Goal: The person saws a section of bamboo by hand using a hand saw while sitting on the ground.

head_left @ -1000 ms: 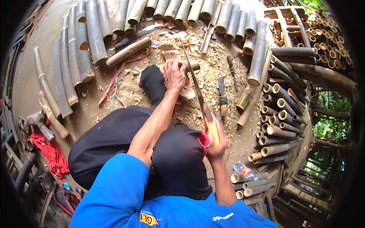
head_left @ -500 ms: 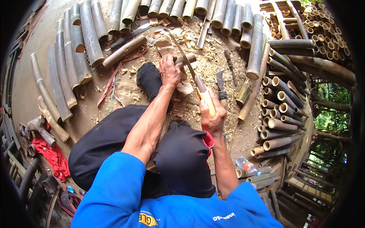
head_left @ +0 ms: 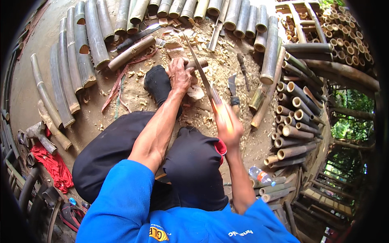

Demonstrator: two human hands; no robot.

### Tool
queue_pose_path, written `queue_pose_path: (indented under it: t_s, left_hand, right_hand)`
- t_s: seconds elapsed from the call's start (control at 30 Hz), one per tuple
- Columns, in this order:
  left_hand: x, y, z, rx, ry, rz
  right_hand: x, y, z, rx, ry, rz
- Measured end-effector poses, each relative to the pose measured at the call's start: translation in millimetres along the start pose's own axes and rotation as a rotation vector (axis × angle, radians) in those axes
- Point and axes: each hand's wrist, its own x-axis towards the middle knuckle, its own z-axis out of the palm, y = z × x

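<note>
My left hand (head_left: 180, 76) is closed around a short brown bamboo piece (head_left: 204, 63), pressing it down in front of my black-clad foot (head_left: 157, 83). In my right hand (head_left: 231, 128), blurred by motion, is the yellow-orange handle of a hand saw. The long, narrow saw blade (head_left: 206, 84) slants up and away to the left, crossing the bamboo piece just right of my left fingers. How deep the blade sits in the bamboo cannot be made out. Beyond my left hand lies a flat wooden piece (head_left: 175, 50).
Pale shavings cover the ground. A knife (head_left: 232, 85) and a thin dark tool (head_left: 243, 71) lie right of the saw. Bamboo lengths (head_left: 97, 36) arc around the far side and left; cut tubes (head_left: 293, 130) are stacked right. A plastic bottle (head_left: 259, 174) lies near my right arm.
My right hand and the saw have shifted slightly toward me and to the right, the blade sliding across the bamboo piece. The left hand keeps its hold in nearly the same place.
</note>
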Motion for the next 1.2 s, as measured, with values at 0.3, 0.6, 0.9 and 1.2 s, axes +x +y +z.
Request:
queue_pose_path:
  t_s: [0.3, 0.6, 0.9, 1.2]
  left_hand:
    - [5.9, 3.8, 3.4, -0.026, -0.067, -0.005]
    - [1.4, 0.4, 0.7, -0.046, -0.054, 0.017]
    - [2.1, -0.5, 0.5, 0.031, -0.064, -0.011]
    - [6.0, -5.2, -0.4, 0.037, -0.104, -0.037]
  right_hand:
    - [23.8, -3.9, 3.3, 0.152, 0.029, 0.175]
    - [-67.7, -11.6, -29.0, 0.185, 0.079, 0.067]
    - [-94.7, -17.4, -55.5, 0.175, 0.006, 0.153]
    - [30.5, 0.0, 17.2, 0.069, -0.037, 0.082]
